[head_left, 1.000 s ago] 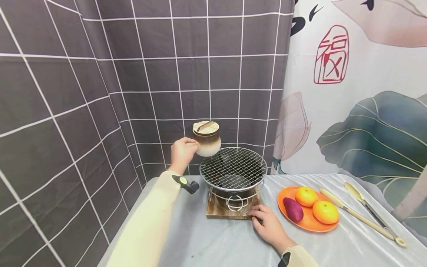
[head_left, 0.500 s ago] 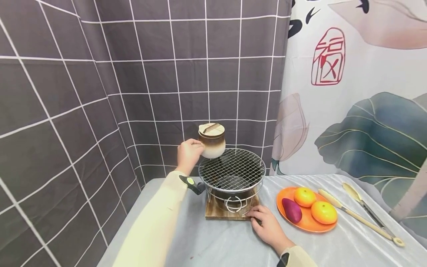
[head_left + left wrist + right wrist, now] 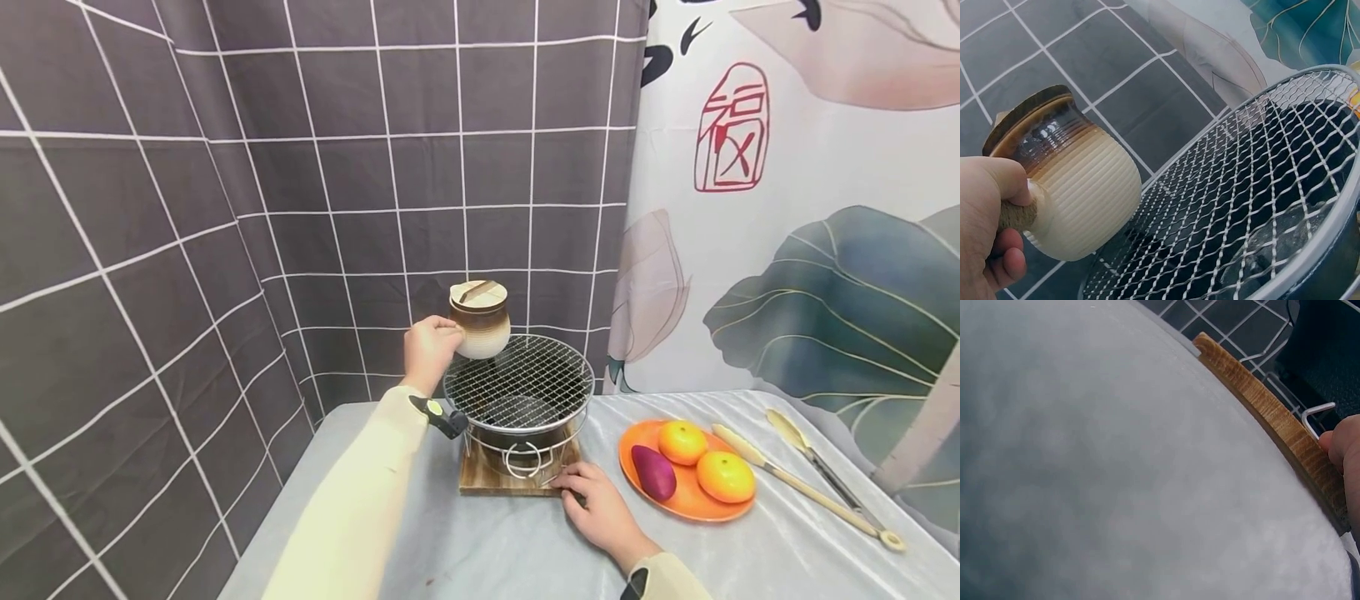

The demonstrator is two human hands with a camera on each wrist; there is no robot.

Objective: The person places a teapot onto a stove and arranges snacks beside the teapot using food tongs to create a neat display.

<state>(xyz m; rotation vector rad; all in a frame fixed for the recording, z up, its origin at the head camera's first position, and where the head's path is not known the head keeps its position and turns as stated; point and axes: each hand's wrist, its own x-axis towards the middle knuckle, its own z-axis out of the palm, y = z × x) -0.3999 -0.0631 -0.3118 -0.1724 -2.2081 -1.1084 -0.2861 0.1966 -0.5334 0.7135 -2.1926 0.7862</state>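
My left hand (image 3: pixel 431 354) grips the rope-wrapped side handle (image 3: pixel 1016 214) of a small brown-and-cream ceramic teapot (image 3: pixel 482 332) with a wooden lid (image 3: pixel 478 293). The teapot hangs above the back left of a round wire-mesh grill top (image 3: pixel 540 379), tilted in the left wrist view. Under the mesh, a black grill bowl sits in a wire stand (image 3: pixel 522 460) on a square wooden board (image 3: pixel 480 479). At the board's front right corner, my right hand (image 3: pixel 600 508) holds the edge with bent fingers beside a wire foot (image 3: pixel 1317 412); its grip is partly hidden.
Right of the grill, an orange plate (image 3: pixel 693 510) bears two oranges (image 3: pixel 726 477) and a purple sweet potato (image 3: pixel 654 472). Long tongs (image 3: pixel 817 492) lie spread at the far right. A grid-patterned curtain (image 3: pixel 420 167) stands close behind and to the left.
My left hand has carried the teapot to the right and slightly lower over the mesh, moving less in the last half second. The right hand keeps its place at the board's corner.
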